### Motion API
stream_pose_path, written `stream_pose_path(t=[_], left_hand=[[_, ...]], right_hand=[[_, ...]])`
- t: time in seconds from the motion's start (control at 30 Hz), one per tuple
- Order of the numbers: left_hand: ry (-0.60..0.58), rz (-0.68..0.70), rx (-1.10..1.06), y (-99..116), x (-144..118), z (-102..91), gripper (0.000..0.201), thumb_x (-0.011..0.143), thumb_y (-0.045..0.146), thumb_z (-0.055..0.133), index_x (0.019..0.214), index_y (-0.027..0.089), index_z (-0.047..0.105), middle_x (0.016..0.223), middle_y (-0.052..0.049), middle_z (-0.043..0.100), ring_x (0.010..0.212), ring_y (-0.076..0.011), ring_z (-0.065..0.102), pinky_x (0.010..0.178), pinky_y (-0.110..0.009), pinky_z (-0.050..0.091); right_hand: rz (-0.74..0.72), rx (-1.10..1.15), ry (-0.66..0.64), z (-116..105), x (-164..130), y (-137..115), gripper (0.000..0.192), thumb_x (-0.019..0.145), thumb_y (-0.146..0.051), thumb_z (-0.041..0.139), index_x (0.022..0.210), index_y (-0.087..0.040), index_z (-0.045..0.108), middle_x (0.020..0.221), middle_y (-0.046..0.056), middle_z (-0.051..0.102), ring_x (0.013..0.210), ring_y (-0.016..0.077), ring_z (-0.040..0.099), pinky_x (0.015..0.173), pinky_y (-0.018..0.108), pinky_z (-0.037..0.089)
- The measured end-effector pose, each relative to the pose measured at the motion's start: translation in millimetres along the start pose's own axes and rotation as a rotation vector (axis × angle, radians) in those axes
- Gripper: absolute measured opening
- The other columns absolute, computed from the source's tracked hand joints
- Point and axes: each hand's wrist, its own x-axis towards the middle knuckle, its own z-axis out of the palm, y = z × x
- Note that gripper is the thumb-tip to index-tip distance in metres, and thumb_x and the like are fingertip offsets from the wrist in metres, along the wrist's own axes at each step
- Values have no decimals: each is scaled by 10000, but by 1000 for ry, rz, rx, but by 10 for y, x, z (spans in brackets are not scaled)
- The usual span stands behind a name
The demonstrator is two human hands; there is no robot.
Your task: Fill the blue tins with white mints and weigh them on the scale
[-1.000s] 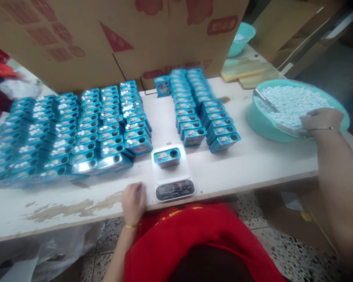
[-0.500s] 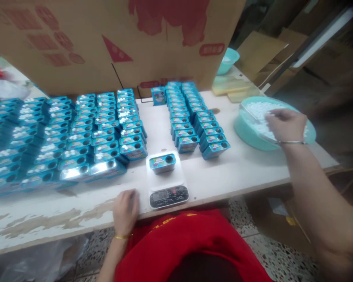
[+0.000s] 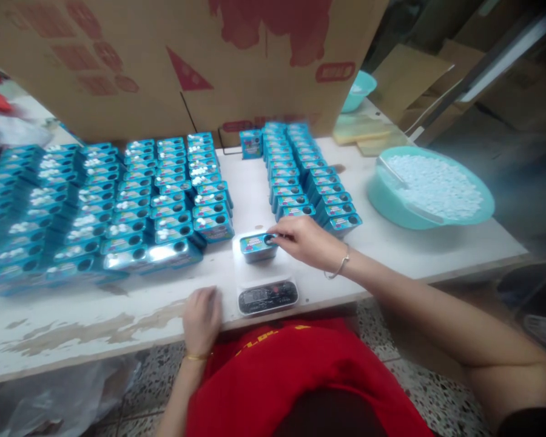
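A blue tin (image 3: pixel 258 247) with a dark round hole in its top stands on a white digital kitchen scale (image 3: pixel 267 297). My right hand (image 3: pixel 307 243) is at the tin's right end, thumb and fingers pinched over the hole. A bit of white shows at the fingertips, which looks like a small white pellet. My left hand (image 3: pixel 202 318) rests at the table's front edge, left of the scale, its fingers loosely curled with nothing seen in them. On the right sits a turquoise basin (image 3: pixel 391 209) full of small white pellets.
Rows of blue tins (image 3: pixel 213 224) fill the left of the table, many with white pellets on top. Two more rows (image 3: pixel 286 182) stand behind the scale. A large cardboard box (image 3: pixel 141 115) rises at the back. A clear scoop-like strip (image 3: pixel 394 172) lies in the basin.
My right hand has moved left from the basin to the tin on the scale. My left hand has stayed at the table edge.
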Motion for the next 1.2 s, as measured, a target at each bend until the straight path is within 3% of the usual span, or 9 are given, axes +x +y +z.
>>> stream_pose_path(t=[0.13,0.23,0.3,0.43,0.53,0.67,0.8,1.0,1.2], left_hand=[[4,2,-11,25,16,-14,99,884,230,527,942,155,555,859,-69,588,822,-186,539,771,-324,444],[12,-1,-18,44,29,-18,92,884,225,525,941,158,553,849,-67,588,816,-186,537,766,-323,445],[11,-7,-14,46,29,-15,91,884,225,524,940,160,553,851,-68,590,819,-188,538,767,-325,446],[-3,-17,-2,30,21,-3,102,881,232,530,945,158,558,858,-71,592,817,-189,541,764,-325,449],[-9,-12,7,22,19,4,110,879,233,531,951,156,563,859,-71,595,816,-189,540,767,-327,448],[-7,-4,18,17,16,19,112,877,238,531,944,156,566,854,-71,598,811,-190,540,758,-325,449],[-3,1,23,20,17,17,119,878,245,526,941,153,569,858,-75,601,821,-191,546,768,-329,452],[-10,-18,26,34,30,4,125,879,253,523,942,157,571,863,-71,602,823,-185,547,773,-328,449],[-21,-15,30,41,41,7,115,878,246,523,941,161,567,863,-71,600,826,-187,542,778,-334,448]], right_hand=[[72,183,83,-50,9,-30,135,810,-117,599,866,-129,721,814,68,673,782,157,592,746,303,457],[274,631,169,-115,-37,4,158,780,-218,663,902,-130,710,765,39,649,631,104,531,568,239,434],[418,999,212,-105,-135,106,221,752,-258,693,940,-143,697,742,17,616,532,59,435,431,184,332],[594,1570,388,137,-476,426,208,696,-182,670,902,-155,669,713,-9,544,479,32,330,351,142,237],[743,1706,466,388,-724,603,157,663,-211,665,797,-138,629,664,-15,509,473,38,363,356,146,258],[827,1473,465,596,-839,646,280,663,-363,730,770,-148,586,612,-37,465,443,44,374,362,166,177],[685,1050,407,698,-771,593,319,771,-447,636,919,-171,576,546,-75,366,434,63,298,414,191,191],[480,284,211,758,-676,498,270,914,-359,434,1125,-223,533,715,0,556,624,153,510,602,254,350],[493,60,105,794,-610,478,234,901,-349,485,1096,-241,555,769,29,627,659,183,556,600,259,332]])
